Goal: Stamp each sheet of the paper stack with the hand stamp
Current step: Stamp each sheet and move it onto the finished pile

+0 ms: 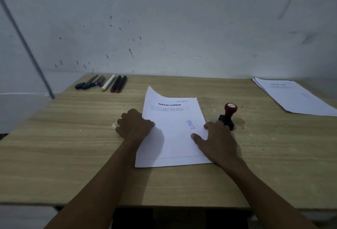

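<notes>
Two hands are on the paper stack (171,134), centre of frame, on the wooden desk (73,137). Your left hand (135,124) sits at the stack's left edge, fingers curled down at the paper edge; whether it pinches a sheet or just presses, can't tell. Your right hand (217,137) lies flat on the stack's right edge, thumb and forefinger spread and straight, gripping nothing.

Top sheet heading reads "DAPTAR GAMBAR", with a few lines of small print under it, too fine to read. Blue stamp mark on the right half of the sheet, running vertically; looks like "LUNAS", slightly blurred. Thin rule across the bottom of the sheet. Upper-left corner of the stack is curled up.

Hand stamp (228,115) stands upright on the desk just right of the stack, red knob on top, black base, just beyond your right hand's knuckles. Contact between the two: can't tell.

Second pile of sheets (295,97) at right edge of frame, well apart from the stack; dark heading on it, unreadable.

Row of pens and markers (107,83) at upper left of the desk, against the spattered wall (164,28).
</notes>
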### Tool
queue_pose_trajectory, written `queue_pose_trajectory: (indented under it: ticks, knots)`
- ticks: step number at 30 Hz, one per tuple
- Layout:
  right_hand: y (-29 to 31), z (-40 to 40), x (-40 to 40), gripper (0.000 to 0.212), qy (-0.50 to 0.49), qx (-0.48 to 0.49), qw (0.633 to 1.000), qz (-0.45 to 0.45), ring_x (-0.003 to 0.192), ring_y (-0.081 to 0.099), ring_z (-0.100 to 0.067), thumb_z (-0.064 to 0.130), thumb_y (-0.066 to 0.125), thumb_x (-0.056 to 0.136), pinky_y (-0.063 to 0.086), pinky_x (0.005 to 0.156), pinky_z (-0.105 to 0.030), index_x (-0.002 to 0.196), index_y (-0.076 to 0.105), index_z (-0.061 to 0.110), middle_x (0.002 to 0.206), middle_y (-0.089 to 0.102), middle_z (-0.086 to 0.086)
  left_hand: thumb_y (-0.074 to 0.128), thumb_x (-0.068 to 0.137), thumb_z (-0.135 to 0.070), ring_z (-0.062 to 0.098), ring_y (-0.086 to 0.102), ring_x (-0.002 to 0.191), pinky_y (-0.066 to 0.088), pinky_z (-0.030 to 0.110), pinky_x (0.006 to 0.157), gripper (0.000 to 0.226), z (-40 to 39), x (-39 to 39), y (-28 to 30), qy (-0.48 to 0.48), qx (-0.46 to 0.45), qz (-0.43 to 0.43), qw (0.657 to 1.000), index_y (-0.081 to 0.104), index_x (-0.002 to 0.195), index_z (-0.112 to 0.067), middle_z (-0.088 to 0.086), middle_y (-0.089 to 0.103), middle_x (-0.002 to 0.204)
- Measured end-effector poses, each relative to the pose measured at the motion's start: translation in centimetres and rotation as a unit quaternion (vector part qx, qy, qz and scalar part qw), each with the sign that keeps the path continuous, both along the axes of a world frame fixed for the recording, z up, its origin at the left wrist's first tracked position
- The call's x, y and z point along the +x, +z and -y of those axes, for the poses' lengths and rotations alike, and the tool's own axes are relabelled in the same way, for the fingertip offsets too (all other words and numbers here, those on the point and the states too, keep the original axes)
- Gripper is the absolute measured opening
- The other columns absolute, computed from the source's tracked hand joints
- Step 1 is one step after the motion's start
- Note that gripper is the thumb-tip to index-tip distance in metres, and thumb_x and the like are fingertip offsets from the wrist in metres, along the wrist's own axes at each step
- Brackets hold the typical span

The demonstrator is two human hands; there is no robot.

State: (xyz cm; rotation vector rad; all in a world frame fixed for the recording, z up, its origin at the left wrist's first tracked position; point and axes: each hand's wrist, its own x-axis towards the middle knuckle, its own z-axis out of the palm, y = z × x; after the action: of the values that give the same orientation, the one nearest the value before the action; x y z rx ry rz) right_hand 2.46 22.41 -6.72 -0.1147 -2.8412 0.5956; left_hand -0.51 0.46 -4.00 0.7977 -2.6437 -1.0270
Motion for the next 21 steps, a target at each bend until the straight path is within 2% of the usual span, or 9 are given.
queue_pose_trajectory:
  ticks: [2,5,13,18,21]
  knots:
    - [0.0,-0.2,0.0,0.060,0.003,-0.018,1.000,0.002,0.119,0.049,-0.022,0.059,0.062,0.083,0.045,0.082,-0.035,0.128,0.054,0.021,0.127,0.051,-0.002,0.080,0.068,-0.028,0.030,0.060,0.108,0.038,0.038,0.096,0.027,0.2,0.0,0.1,0.017,0.052,-0.041,0.998,0.070,0.091,-0.018,0.007,0.070,0.105]
    - [0.2,-0.3,0.1,0.063,0.010,-0.036,0.999,0.001,0.121,0.048,-0.022,0.059,0.065,0.080,0.045,0.085,-0.035,0.131,0.050,0.024,0.129,0.050,0.000,0.083,0.067,-0.024,0.030,0.065,0.099,0.050,0.043,0.092,0.024,0.2,0.1,0.2,0.027,0.086,-0.079,0.993,0.072,0.088,-0.016,0.009,0.071,0.101]
    - [0.8,-0.6,0.2,0.063,0.016,-0.082,0.997,0.000,0.120,0.053,-0.022,0.053,0.069,0.079,0.049,0.091,-0.039,0.131,0.051,0.023,0.130,0.055,-0.001,0.080,0.075,-0.025,0.032,0.066,0.093,0.055,0.041,0.080,0.026,0.7,0.1,-0.5,0.035,0.077,-0.119,0.989,0.075,0.095,-0.009,0.013,0.072,0.099]
    - [0.9,-0.4,0.2,0.062,0.012,-0.088,0.996,-0.002,0.117,0.055,-0.022,0.053,0.069,0.079,0.050,0.090,-0.040,0.130,0.051,0.023,0.129,0.056,-0.001,0.066,0.088,-0.018,0.033,0.065,0.098,0.054,0.042,0.083,0.024,1.5,-0.3,-0.8,-0.001,0.056,-0.146,0.988,0.072,0.107,-0.005,0.017,0.071,0.106]
    - [0.9,-0.4,0.1,0.062,0.010,-0.093,0.996,0.003,0.117,0.055,-0.021,0.054,0.068,0.080,0.051,0.090,-0.039,0.131,0.051,0.023,0.129,0.056,-0.001,0.062,0.088,-0.012,0.034,0.064,0.102,0.052,0.035,0.084,0.027,2.0,-0.2,-1.0,-0.009,0.044,-0.160,0.986,0.070,0.114,-0.007,0.017,0.070,0.110]
